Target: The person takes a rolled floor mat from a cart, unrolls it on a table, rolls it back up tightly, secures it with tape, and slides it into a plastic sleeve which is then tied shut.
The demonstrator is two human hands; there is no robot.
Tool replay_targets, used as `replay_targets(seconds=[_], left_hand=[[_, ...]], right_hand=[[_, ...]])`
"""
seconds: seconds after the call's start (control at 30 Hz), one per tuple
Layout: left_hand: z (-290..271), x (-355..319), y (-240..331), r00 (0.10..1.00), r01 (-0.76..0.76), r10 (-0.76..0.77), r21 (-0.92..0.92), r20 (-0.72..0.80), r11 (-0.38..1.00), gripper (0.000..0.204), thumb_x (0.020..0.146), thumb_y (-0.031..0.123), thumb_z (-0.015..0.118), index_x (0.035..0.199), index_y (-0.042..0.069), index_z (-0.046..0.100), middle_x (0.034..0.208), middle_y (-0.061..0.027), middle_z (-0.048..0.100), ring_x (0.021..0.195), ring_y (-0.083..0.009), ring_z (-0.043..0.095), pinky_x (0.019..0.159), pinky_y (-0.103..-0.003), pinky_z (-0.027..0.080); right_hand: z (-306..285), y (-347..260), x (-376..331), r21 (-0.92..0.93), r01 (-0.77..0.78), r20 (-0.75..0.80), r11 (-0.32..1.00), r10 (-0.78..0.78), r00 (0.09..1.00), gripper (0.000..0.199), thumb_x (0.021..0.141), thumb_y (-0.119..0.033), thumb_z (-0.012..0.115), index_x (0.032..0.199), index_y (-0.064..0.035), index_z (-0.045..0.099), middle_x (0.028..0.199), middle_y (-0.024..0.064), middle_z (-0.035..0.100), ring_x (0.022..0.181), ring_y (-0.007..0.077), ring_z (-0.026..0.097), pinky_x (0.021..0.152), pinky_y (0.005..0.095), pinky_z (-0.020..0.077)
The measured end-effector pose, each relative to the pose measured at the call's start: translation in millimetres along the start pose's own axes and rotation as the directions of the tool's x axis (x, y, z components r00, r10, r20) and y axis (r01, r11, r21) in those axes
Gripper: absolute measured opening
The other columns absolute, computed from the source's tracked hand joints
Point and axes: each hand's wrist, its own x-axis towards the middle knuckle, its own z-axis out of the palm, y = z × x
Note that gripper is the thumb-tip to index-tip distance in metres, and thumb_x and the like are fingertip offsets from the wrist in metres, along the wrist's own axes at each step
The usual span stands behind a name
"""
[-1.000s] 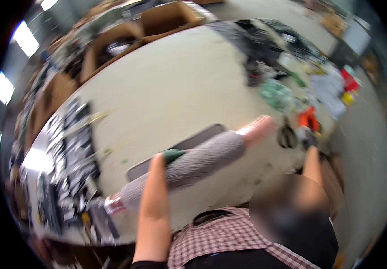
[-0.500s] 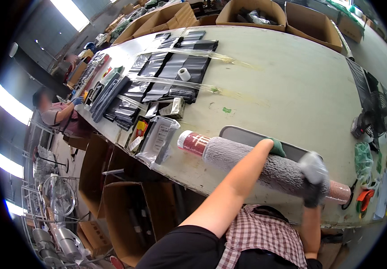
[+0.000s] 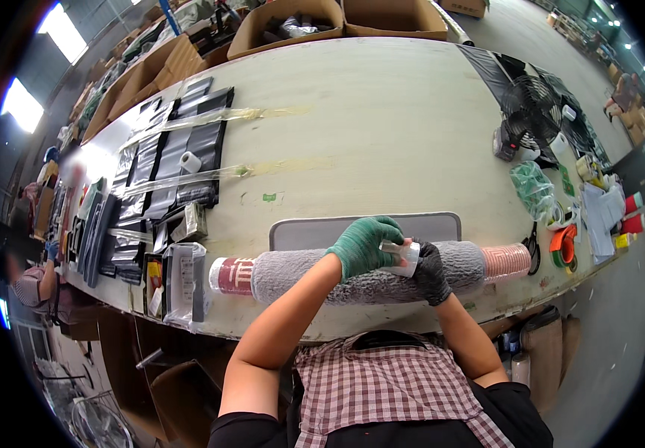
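A fluffy grey roll (image 3: 322, 279) lies crosswise on the table in front of me. A maroon end with white lines (image 3: 234, 275) sticks out at its left and a pink patterned end (image 3: 508, 261) at its right. My left hand (image 3: 367, 243), in a green glove, and my right hand (image 3: 431, 273), in a dark grey glove, meet above its middle. Between them they grip a roll of clear tape (image 3: 404, 258); the fingers hide part of it. Behind the fluffy roll a flat grey mat with rounded corners (image 3: 300, 233) lies on the table.
Black plastic bags (image 3: 169, 168) are taped down at the left, with a small white roll (image 3: 189, 161) on them. Right are a black fan (image 3: 530, 112), green plastic (image 3: 533, 188), black scissors (image 3: 534, 246) and orange tape (image 3: 563, 246). Cardboard boxes (image 3: 393, 21) stand beyond the far edge. Another person (image 3: 39, 284) works at far left.
My view has swung right. My right hand has come from the roll's right end to its middle, beside my left hand. Both now hold the clear tape.
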Motion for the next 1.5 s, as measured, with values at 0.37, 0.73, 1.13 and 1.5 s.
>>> replay_targets(seconds=[0.37,0.73,1.13,1.5], left_hand=[[-13,51,-103,0.969,0.228,-0.240,-0.163,-0.055,0.960,0.009,0.076,0.011,0.069,0.078,0.003,0.067,0.081,-0.0077,0.068,0.070,-0.0176,0.064,0.068,-0.030,0.054],[33,7,-105,0.735,0.110,-0.458,0.579,0.499,0.808,0.023,0.074,0.019,0.069,0.094,0.010,0.062,0.094,-0.0104,0.062,0.092,-0.0314,0.060,0.078,-0.040,0.049],[22,-68,-68,0.877,0.422,-0.123,0.625,-0.464,0.656,0.068,0.073,0.051,0.066,0.125,0.012,0.047,0.120,-0.0132,0.049,0.113,-0.0306,0.046,0.101,-0.060,0.023],[-41,70,-130,0.669,0.386,0.186,0.550,-0.720,0.740,0.030,0.085,0.031,0.049,0.083,0.008,0.067,0.084,-0.0197,0.065,0.082,-0.0298,0.063,0.089,-0.042,0.043]], right_hand=[[23,4,-9,-0.518,0.439,0.174,0.734,-0.412,0.894,0.092,0.070,-0.017,0.076,0.143,-0.0017,0.022,0.142,0.0169,0.033,0.127,0.0286,0.039,0.106,0.0397,0.0316],[20,32,-56,-0.754,0.613,0.500,0.236,-0.398,0.769,0.029,0.082,-0.012,0.057,0.110,-0.0120,0.064,0.104,0.0101,0.066,0.098,0.0234,0.064,0.088,0.0378,0.0488],[22,-15,125,-0.742,0.414,0.206,0.527,-0.408,0.889,0.013,0.076,-0.015,0.065,0.086,-0.0067,0.065,0.076,0.0091,0.065,0.070,0.0250,0.062,0.066,0.0319,0.0475],[-28,-1,216,-0.280,0.232,-0.206,0.931,-0.295,0.933,0.007,0.081,-0.006,0.058,0.082,-0.0008,0.063,0.076,0.0058,0.064,0.069,0.0147,0.060,0.064,0.0276,0.0481]])
